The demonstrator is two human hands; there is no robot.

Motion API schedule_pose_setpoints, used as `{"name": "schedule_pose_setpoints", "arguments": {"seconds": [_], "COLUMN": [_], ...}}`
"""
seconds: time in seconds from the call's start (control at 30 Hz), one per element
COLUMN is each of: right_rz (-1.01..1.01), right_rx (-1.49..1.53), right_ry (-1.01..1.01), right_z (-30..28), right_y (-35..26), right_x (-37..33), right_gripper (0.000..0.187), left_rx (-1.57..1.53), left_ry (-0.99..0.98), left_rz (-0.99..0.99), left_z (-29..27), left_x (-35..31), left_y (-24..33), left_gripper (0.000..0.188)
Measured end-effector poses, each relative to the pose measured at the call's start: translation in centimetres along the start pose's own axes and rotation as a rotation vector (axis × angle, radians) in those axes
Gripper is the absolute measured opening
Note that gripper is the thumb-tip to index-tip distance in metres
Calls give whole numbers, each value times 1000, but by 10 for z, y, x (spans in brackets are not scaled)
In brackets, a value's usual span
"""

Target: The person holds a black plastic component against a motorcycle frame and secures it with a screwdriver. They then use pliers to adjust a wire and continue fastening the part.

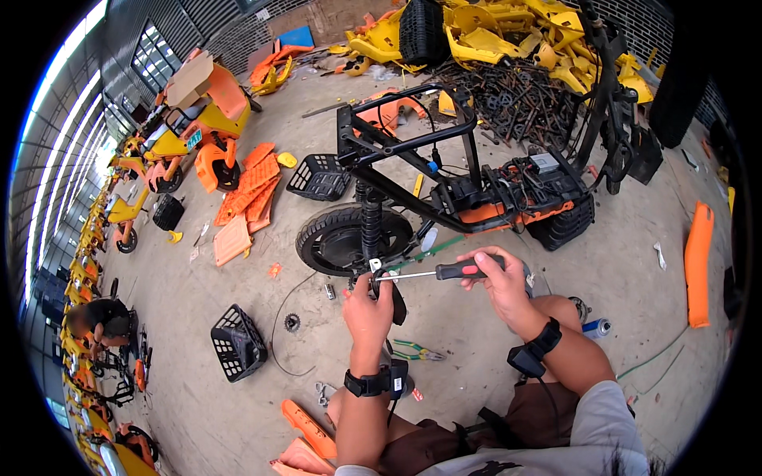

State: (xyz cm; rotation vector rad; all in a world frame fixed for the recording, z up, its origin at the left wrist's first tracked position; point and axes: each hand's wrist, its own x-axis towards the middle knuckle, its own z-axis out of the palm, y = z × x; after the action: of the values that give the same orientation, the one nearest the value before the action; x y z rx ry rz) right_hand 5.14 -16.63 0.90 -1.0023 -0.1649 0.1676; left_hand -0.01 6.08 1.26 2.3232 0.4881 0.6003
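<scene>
My right hand (508,289) is closed around the black and red handle of a screwdriver (448,271), its metal shaft pointing left. The shaft's tip meets a dark curved part (399,306) that my left hand (367,317) grips between thumb and fingers. What kind of part this is I cannot make out; the fingers partly hide it. Just beyond my hands stands a stripped black scooter frame (409,202), with a wheel (317,242) and a spring shock absorber (371,226) at its near left end. Wires and an orange-edged battery tray (508,213) show along its right.
Green-handled pliers (418,351) lie below my hands. A black basket (238,345) and a sprocket (292,322) are to the left, a blue spray can (597,328) and an orange panel (698,266) to the right. Yellow panels (484,40) are heaped behind. A person (111,321) crouches far left.
</scene>
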Motion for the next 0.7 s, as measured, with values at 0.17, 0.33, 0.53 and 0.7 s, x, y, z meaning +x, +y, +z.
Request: {"name": "schedule_pose_setpoints", "arguments": {"seconds": [0.17, 0.33, 0.53, 0.7], "right_rz": [24, 98, 157, 122], "right_rx": [-12, -35, -315, -356], "right_ry": [5, 22, 6, -67], "right_z": [1, 0, -9, -14], "right_y": [-1, -1, -4, -8], "right_x": [0, 1, 1, -1], "right_gripper": [21, 26, 27, 23], "left_rx": [20, 33, 49, 100], "left_ry": [-19, -17, -26, -63], "left_rz": [-1, 8, 13, 22], "left_z": [-1, 2, 4, 5], "left_x": [-1, -1, 0, 0], "left_y": [1, -5, -9, -6], "left_gripper": [33, 35, 36, 37]}}
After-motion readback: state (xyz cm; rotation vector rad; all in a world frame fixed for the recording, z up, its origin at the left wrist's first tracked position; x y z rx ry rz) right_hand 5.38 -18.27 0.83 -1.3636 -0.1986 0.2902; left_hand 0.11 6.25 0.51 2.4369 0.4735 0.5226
